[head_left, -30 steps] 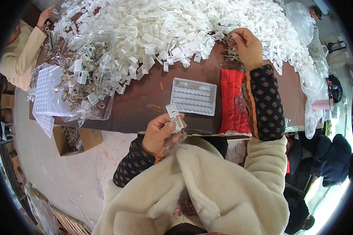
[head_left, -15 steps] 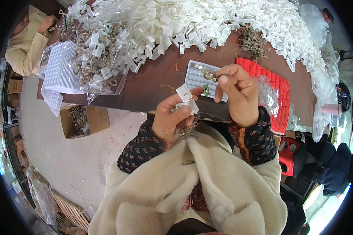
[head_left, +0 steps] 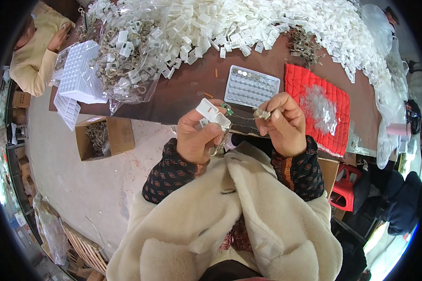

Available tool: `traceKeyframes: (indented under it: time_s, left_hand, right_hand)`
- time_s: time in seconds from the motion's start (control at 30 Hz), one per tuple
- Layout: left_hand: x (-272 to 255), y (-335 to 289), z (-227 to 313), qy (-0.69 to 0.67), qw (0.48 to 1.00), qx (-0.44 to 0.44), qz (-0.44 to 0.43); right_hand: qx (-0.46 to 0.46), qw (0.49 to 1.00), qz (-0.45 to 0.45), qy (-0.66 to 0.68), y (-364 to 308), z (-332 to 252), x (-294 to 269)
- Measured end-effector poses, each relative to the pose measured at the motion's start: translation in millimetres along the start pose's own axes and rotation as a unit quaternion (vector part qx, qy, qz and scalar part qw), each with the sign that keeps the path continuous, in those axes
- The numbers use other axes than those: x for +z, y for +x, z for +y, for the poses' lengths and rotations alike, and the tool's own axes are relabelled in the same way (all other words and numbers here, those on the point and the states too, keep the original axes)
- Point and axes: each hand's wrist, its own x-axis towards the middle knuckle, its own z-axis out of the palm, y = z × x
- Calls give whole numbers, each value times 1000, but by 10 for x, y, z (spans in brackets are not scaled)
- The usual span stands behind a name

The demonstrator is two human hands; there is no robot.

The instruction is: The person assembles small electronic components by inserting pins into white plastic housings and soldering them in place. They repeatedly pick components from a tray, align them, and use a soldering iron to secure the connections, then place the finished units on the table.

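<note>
My left hand point(head_left: 196, 136) is closed around a small white plastic case point(head_left: 211, 112) that stands open, its two halves spread. A metal key ring point(head_left: 214, 151) hangs below those fingers. Beside the case, at the left fingertips, is a small green circuit board point(head_left: 227, 109). Thin wires seem to run from the board toward my right hand point(head_left: 287, 126). Between its thumb and fingers my right hand pinches a small silvery-brown metallic bundle, perhaps coiled wire point(head_left: 261, 114). Just beyond both hands lies a pale compartment tray point(head_left: 253, 96) with several round silver cells point(head_left: 244, 73) along its far row.
Many white plastic cases point(head_left: 248, 23) are heaped across the table's far side. Left stand a clear bag of key rings point(head_left: 126, 70) and stacked white trays point(head_left: 82, 70); a cardboard box point(head_left: 119, 136) sits below. A red quilted cloth point(head_left: 309, 84) lies right. Another person point(head_left: 35, 56) sits far left.
The circuit board has moved left, from over the tray to beside the case. My right hand has come lower with the metallic bundle, and my left hand has tilted the case.
</note>
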Motion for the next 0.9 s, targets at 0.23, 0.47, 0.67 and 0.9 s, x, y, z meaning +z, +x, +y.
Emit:
traceKeyframes:
  time_s: [0.23,0.47,0.67,0.9]
  left_hand:
    - [1,21,-32,217,965,102,-105]
    - [-8,23,16,268,947,117,-134]
    - [41,-29,-13,161,982,52,-82]
    - [7,-19,-70,177,979,77,-65]
  right_hand:
    - [268,962,26,39,-22,-157,-34]
    - [62,937,52,-340,-69,-132,175]
    - [-295,733,-14,-613,-82,-23,179]
    - [-242,774,17,-585,-113,30,213]
